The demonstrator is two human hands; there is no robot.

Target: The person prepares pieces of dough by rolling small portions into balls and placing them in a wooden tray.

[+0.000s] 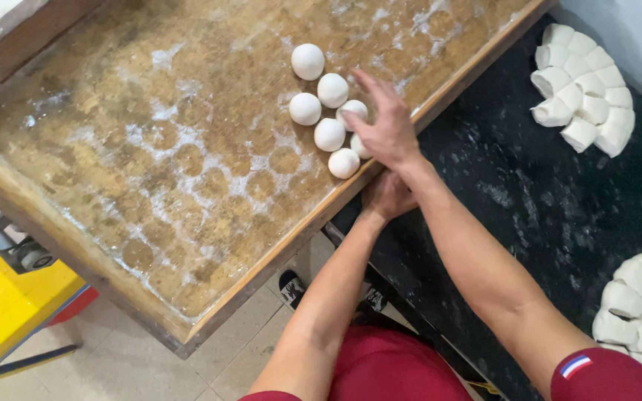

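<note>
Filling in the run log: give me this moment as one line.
right hand: setting dough ball among dough balls | left hand: at floured wooden tray edge | cut dough pieces: on black counter

The floured wooden tray (187, 148) lies open left of the round white dough balls (328, 111); its raised rim (410, 122) borders them on the right, and cut white dough chunks (585, 89) crowd the black bench (529, 200) beyond.
</note>
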